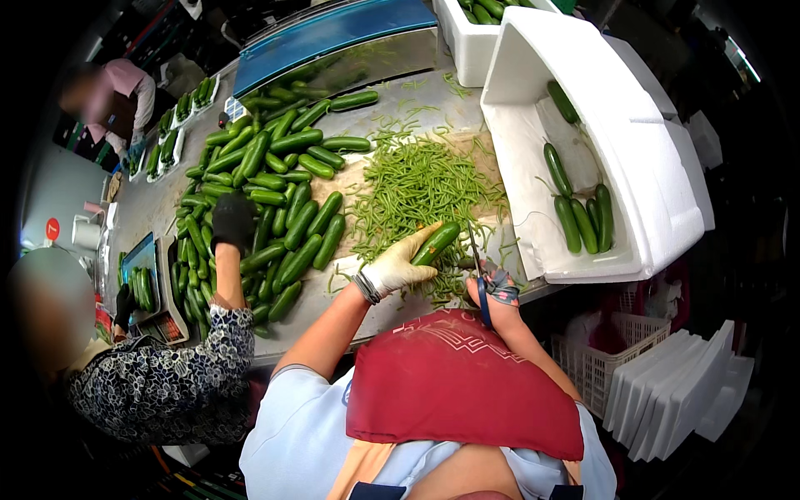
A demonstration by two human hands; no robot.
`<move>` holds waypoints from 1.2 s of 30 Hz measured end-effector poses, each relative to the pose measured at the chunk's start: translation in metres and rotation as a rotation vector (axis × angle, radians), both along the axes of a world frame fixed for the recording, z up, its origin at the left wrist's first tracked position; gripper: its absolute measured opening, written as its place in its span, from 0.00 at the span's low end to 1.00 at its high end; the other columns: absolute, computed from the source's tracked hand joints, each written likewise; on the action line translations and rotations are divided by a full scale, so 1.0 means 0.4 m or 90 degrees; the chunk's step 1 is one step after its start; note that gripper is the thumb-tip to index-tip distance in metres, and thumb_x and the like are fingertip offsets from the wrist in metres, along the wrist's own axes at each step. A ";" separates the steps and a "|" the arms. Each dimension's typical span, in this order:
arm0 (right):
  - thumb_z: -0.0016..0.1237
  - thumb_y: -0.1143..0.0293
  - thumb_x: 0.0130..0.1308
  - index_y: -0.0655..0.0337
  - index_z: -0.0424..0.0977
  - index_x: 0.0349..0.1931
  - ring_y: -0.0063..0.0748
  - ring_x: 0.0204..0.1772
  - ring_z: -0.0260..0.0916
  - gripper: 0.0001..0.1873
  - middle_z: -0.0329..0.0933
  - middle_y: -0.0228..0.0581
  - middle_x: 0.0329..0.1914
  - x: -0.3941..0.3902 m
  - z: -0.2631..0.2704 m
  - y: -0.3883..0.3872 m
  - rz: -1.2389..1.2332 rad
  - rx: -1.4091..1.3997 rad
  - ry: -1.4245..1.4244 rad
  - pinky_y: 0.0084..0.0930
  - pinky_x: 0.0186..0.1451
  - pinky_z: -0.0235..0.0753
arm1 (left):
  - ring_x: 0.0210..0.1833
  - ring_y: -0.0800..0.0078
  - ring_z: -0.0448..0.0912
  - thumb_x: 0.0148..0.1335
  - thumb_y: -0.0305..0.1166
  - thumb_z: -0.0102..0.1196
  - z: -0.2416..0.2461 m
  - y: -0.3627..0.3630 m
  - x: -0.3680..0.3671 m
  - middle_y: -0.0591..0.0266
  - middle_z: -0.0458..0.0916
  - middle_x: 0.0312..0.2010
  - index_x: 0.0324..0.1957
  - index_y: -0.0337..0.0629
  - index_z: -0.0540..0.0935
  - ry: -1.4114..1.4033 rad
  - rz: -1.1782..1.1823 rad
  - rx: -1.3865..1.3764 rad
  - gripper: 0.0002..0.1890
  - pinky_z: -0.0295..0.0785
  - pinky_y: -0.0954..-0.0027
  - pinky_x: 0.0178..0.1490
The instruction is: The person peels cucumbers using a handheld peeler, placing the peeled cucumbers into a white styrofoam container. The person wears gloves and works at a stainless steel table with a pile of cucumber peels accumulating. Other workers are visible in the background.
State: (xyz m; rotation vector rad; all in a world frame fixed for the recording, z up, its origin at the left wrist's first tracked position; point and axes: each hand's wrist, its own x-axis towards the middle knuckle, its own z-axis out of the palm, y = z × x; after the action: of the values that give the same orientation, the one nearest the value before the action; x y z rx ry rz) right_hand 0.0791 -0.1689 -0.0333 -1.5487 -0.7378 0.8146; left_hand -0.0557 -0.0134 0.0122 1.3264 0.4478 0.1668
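Observation:
My left hand (395,265), in a cream work glove, grips a green cucumber (437,243) that has a brownish spot. Just to its right, my right hand (500,299) holds blue-handled scissors (482,289) with the blades pointing away from me. A grey and pink patterned covering wraps part of that hand. Beneath and beyond both hands spreads a heap of short green stems (419,187) on brown and white sheets. A large pile of cucumbers (269,156) lies to the left on the metal table (300,337). Several cucumbers (584,219) rest inside a tipped white foam box (650,144) at right.
At left, a co-worker's black-gloved hand (234,222) reaches into the pile beside a scale (167,300). Another person (128,94) stands by packed trays (167,149) farther off. A second foam box (465,50) stands behind. Below right are a plastic crate (615,362) and foam lids (669,387).

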 end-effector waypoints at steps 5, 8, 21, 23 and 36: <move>0.51 0.69 0.45 0.66 0.69 0.35 0.26 0.20 0.61 0.16 0.64 0.34 0.16 0.002 0.060 0.024 0.151 0.016 -0.311 0.23 0.24 0.62 | 0.52 0.78 0.61 0.43 0.18 0.49 -0.005 -0.013 0.015 0.63 0.61 0.53 0.60 0.39 0.48 0.013 0.004 -0.009 0.40 0.56 0.79 0.54; 0.51 0.69 0.46 0.67 0.68 0.40 0.26 0.22 0.61 0.20 0.64 0.34 0.18 -0.013 0.095 0.035 0.183 -0.068 -0.273 0.22 0.25 0.62 | 0.49 0.75 0.63 0.42 0.19 0.49 -0.023 -0.013 0.018 0.59 0.64 0.49 0.60 0.39 0.50 0.050 0.018 0.137 0.40 0.57 0.78 0.53; 0.50 0.73 0.49 0.70 0.63 0.44 0.23 0.35 0.67 0.22 0.72 0.34 0.28 -0.017 0.065 0.138 -0.053 0.058 -0.114 0.23 0.49 0.60 | 0.43 0.57 0.66 0.45 0.19 0.49 0.014 -0.085 0.083 0.47 0.66 0.41 0.60 0.43 0.52 0.069 0.243 0.551 0.37 0.61 0.68 0.48; 0.50 0.72 0.48 0.67 0.66 0.39 0.29 0.32 0.67 0.16 0.71 0.35 0.27 0.005 0.025 0.130 -0.035 0.057 -0.264 0.28 0.47 0.61 | 0.47 0.63 0.65 0.46 0.18 0.47 0.013 -0.077 0.084 0.50 0.63 0.47 0.60 0.39 0.51 0.070 0.214 0.495 0.36 0.59 0.72 0.52; 0.49 0.68 0.47 0.63 0.71 0.37 0.45 0.27 0.65 0.15 0.68 0.47 0.26 0.047 0.013 0.021 0.155 -0.111 -0.528 0.33 0.30 0.65 | 0.27 0.83 0.67 0.44 0.23 0.53 0.043 0.181 -0.072 0.68 0.72 0.33 0.52 0.41 0.65 -0.057 0.546 -0.118 0.28 0.64 0.83 0.31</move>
State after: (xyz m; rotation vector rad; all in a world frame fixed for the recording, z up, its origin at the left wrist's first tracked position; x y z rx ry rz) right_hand 0.0978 -0.1604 -0.0281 -1.9926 -1.5055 0.3822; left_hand -0.0844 0.0592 0.0295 0.8722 0.9130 0.8690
